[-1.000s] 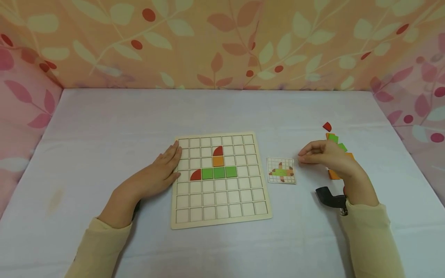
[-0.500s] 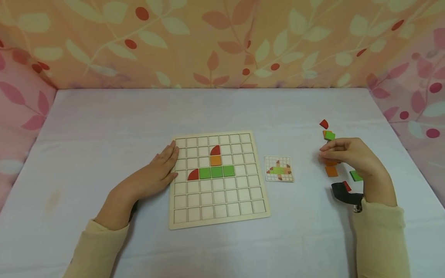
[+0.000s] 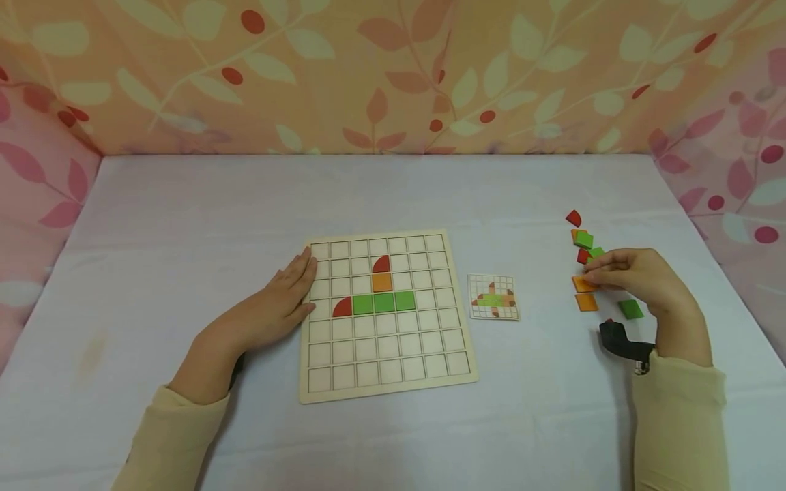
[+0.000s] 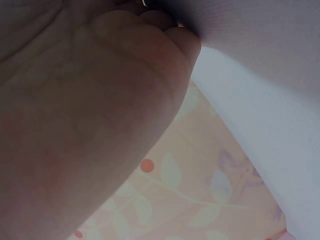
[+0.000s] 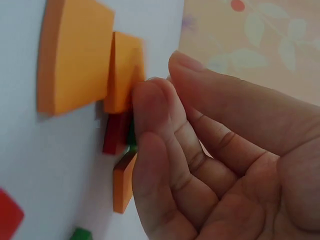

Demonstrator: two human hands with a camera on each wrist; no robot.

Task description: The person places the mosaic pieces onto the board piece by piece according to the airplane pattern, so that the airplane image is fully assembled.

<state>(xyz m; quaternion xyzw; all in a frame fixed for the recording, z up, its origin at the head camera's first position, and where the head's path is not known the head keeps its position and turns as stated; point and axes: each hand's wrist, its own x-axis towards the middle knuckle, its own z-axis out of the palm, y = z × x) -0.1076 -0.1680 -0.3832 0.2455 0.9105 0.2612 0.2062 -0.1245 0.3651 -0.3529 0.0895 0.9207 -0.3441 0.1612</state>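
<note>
My left hand (image 3: 264,314) rests with straight fingers along the left edge of a wooden grid board (image 3: 389,391). On the board, green square tiles (image 3: 383,302) form a row with a red quarter-round tile (image 3: 343,307) at its left end; above sit an orange square tile (image 3: 382,281) and another red quarter-round. My right hand (image 3: 647,283) is over the loose tiles, fingers bent and fingertips at an orange tile (image 3: 582,284). In the right wrist view, its fingertips overlap the edge of that orange tile (image 5: 125,70), and nothing shows between thumb and fingers.
A small pattern card (image 3: 494,297) lies between the board and the loose tiles. Around the right hand are a red quarter-round (image 3: 574,218), an orange square (image 3: 586,302) and a green square (image 3: 630,309). Patterned fabric (image 3: 393,82) rises behind the white table (image 3: 245,198).
My right hand has moved right, from beside the pattern card to the loose tiles, uncovering some of them. The left hand stays at the board's edge; the tiles on the board are unchanged.
</note>
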